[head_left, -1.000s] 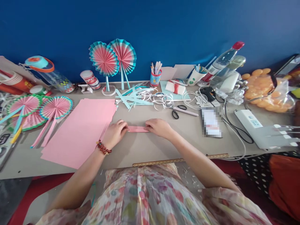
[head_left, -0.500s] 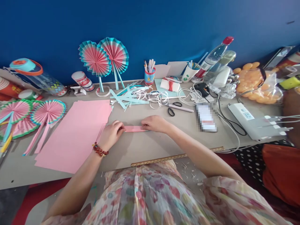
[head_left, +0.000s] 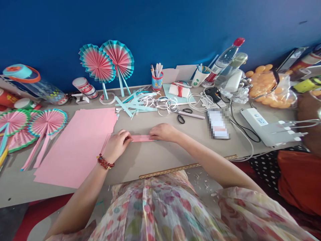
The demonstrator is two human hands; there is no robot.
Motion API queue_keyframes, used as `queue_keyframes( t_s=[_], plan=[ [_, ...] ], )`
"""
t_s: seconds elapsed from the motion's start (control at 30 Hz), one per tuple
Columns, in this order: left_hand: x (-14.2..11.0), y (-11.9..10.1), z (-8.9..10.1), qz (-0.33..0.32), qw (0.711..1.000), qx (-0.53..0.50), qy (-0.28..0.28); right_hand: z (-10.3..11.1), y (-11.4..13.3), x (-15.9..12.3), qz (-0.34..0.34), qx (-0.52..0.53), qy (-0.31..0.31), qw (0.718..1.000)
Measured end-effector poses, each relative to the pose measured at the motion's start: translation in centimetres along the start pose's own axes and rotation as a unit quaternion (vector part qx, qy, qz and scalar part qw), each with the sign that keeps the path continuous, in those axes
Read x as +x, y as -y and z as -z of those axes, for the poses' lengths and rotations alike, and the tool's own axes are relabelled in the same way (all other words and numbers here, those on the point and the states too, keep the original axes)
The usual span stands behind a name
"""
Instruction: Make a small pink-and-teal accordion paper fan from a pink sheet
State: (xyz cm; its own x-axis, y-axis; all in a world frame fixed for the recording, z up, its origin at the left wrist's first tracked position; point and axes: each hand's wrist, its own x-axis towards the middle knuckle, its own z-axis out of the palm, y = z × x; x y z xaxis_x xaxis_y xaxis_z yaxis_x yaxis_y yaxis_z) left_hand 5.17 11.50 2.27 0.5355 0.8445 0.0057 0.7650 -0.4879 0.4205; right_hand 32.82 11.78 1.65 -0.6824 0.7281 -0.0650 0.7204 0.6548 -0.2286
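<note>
Stretching between 2 hands [head_left: 162,132], a pink strip [head_left: 140,138].

Paper strip [head_left: 140,138]: solid pink.
Paper sheets [head_left: 75,147]: matching plain pink.
Standing fans [head_left: 97,65]: pink centers, a pale band, teal rims.
Front left fan [head_left: 47,122]: pink pleats, bright blue border.
Cut strips [head_left: 136,103]: pale aqua and white.
Beaded bracelet [head_left: 105,162]: dark red.
Wall [head_left: 175,26]: deep blue.
Tabletop [head_left: 150,157]: muted gray.
Garment [head_left: 155,207]: multicolored spots on a pale ground.
Draped fabric [head_left: 265,167]: black with white polka dots.
Bottle cap [head_left: 238,42]: vivid red.
Scissor handles [head_left: 181,119]: black.
</note>
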Motion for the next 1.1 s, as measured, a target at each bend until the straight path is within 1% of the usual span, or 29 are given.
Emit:
queue_keyframes(
  t_s=[0.2, 0.5, 0.6, 0.77, 0.87, 0.93, 0.97, 1.03, 1.1],
  plan=[
    [0.0, -0.2, 0.0, 0.0, 1.0, -0.001, -0.003, -0.5, -0.3, -0.1, 0.049, -0.026, -0.021, 0.998],
    [0.0, 0.0, 0.0, 0.001, 1.0, 0.002, -0.001, -0.7, -0.2, -0.4, 0.066, -0.048, -0.046, 0.996],
    [0.0, -0.1, 0.0, 0.001, 1.0, 0.007, -0.002, -0.8, -0.2, -0.5, 0.051, -0.046, -0.053, 0.996],
    [0.0, -0.1, -0.1, 0.004, 1.0, 0.015, -0.001, -1.6, -0.3, -0.9, 0.012, -0.026, -0.091, 0.995],
    [0.0, 0.1, 0.0, 0.002, 1.0, 0.005, 0.006, -2.0, -0.3, -1.1, -0.003, -0.022, -0.11, 0.994],
    [0.0, 0.2, 0.2, 0.001, 1.0, -0.009, 0.01, -2.1, -0.2, -1.2, -0.007, -0.014, -0.113, 0.994],
    [-0.1, 0.0, 0.3, 0.001, 1.0, -0.012, 0.007, -2.1, -0.2, -1.1, -0.009, -0.009, -0.112, 0.994],
    [-0.3, -0.7, 0.5, -0.001, 1.0, 0.012, -0.02, -2.0, -0.1, -1.0, -0.013, 0.012, -0.108, 0.994],
    [-0.6, -2.0, 0.3, -0.031, 0.996, 0.06, -0.056, -1.8, -0.1, -0.9, -0.01, 0.028, -0.102, 0.994]
  ],
)
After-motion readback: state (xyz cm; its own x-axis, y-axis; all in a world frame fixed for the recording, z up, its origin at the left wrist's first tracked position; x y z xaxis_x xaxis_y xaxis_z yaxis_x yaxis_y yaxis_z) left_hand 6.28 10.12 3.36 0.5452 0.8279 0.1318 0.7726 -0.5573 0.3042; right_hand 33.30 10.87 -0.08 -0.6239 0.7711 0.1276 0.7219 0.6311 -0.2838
